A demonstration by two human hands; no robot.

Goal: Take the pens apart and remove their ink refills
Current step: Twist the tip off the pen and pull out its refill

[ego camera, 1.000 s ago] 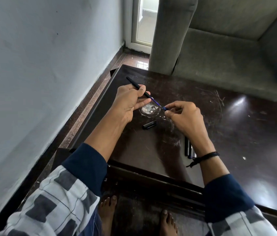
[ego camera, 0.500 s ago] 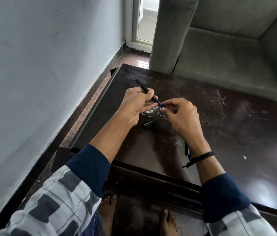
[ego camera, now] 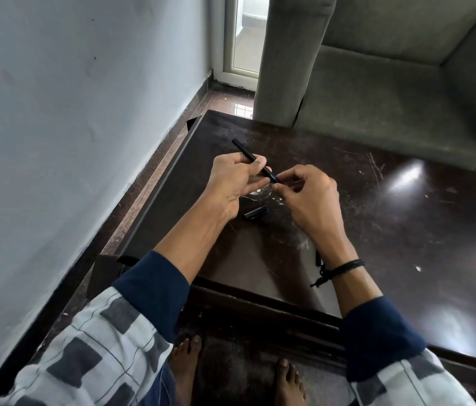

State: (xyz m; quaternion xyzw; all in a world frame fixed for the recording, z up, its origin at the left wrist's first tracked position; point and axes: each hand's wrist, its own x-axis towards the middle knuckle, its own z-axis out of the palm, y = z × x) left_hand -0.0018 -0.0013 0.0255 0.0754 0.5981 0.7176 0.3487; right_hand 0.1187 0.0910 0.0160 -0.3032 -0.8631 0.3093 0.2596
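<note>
Dark scratched wooden tabletop beside grey fabric sofa.
Left hand gripping slim black pen barrel above it; right hand pinching its blue tip; black pen cap lying below.

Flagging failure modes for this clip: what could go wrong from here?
1. The right hand pinches only the blue tip of the pen; that small grip may slip.
2. A part could drop onto the dark table and be hard to spot, like the black cap.
</note>
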